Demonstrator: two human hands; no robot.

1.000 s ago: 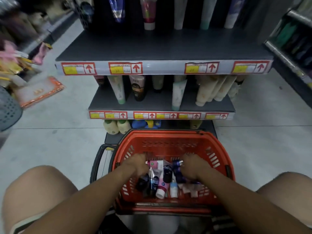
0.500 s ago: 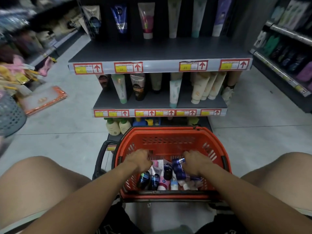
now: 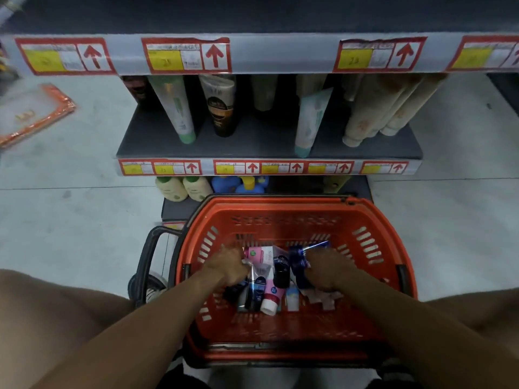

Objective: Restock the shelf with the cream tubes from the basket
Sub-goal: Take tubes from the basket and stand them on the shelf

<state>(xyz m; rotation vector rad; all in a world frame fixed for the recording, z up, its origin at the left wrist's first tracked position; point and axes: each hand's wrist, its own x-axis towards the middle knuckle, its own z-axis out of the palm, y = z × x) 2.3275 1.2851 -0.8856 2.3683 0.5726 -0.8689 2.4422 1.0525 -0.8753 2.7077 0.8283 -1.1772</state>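
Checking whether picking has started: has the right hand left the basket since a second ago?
No. The right hand remains inside the orange basket, gripping a dark blue tube among the other tubes.

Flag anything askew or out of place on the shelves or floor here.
An orange-edged flat plastic packet lies on the pale floor left of the shelving, off any shelf. On the dark middle shelf, the white tube with a teal cap leans sideways instead of standing straight.

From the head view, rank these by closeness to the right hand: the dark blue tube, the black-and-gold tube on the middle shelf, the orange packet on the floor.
Measured from the right hand:
1. Dark blue tube, in the basket, right at the hand.
2. Black-and-gold tube, middle shelf, up and left.
3. Orange packet, on the floor, far left.
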